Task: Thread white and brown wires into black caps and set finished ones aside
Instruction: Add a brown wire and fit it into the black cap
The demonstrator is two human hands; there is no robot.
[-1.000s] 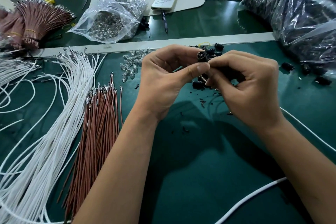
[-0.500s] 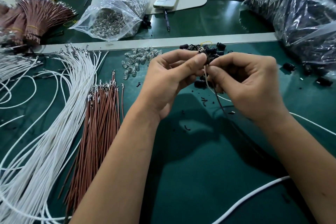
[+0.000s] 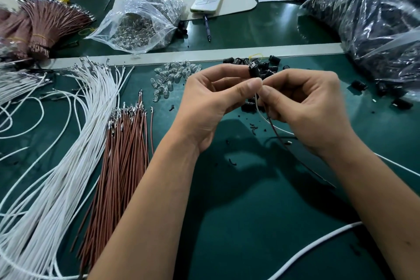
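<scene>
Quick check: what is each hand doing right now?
Left hand: pinches the black cap.
Right hand: pinches the white wire and brown wire just below that cap.

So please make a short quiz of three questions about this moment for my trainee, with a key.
1. True or false: the left hand pinches a black cap.
2. Which colours are the two wires hanging below the cap? A) white and brown B) red and blue C) yellow and green
3. Fill in: the loose brown wires lie to the ___ of the white wires.

Key: 1 true; 2 A; 3 right
</scene>
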